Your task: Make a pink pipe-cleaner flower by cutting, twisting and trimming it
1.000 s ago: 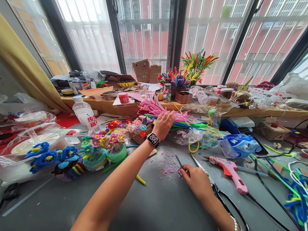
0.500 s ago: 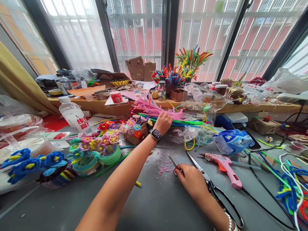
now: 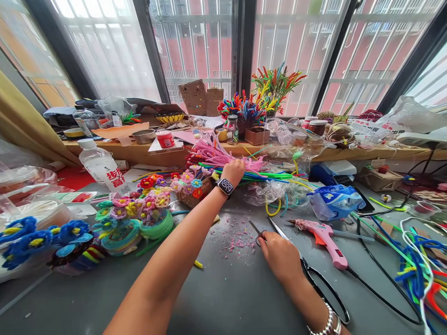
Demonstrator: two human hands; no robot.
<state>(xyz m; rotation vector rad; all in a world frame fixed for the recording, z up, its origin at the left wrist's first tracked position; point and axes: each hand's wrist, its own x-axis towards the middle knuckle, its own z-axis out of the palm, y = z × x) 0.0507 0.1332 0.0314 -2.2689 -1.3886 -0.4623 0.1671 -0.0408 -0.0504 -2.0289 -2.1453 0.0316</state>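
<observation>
My left hand (image 3: 233, 172) reaches far forward to a heap of pink pipe cleaners (image 3: 216, 156). Its fingers are curled down around some of them, with the fingertips partly hidden. Green and blue pipe cleaners (image 3: 275, 176) lie just under and beside that hand. Low on the grey table, my right hand (image 3: 282, 257) is closed on small scissors (image 3: 256, 229), whose blades point forward and left. Pink fluff clippings (image 3: 240, 239) are scattered left of the blades. Large black-handled scissors (image 3: 323, 284) lie partly beneath my right hand and wrist.
A pink glue gun (image 3: 324, 237) with a black cord lies on the right, near a blue packet (image 3: 335, 201). Pipe-cleaner flower pots (image 3: 157, 223) and a clear bottle (image 3: 103, 165) stand on the left. A cluttered wooden ledge (image 3: 195, 151) runs along the window.
My left hand has curled more over the pipe cleaners, its fingers now less visible. My right hand still holds the small scissors. The whole view has shifted slightly.
</observation>
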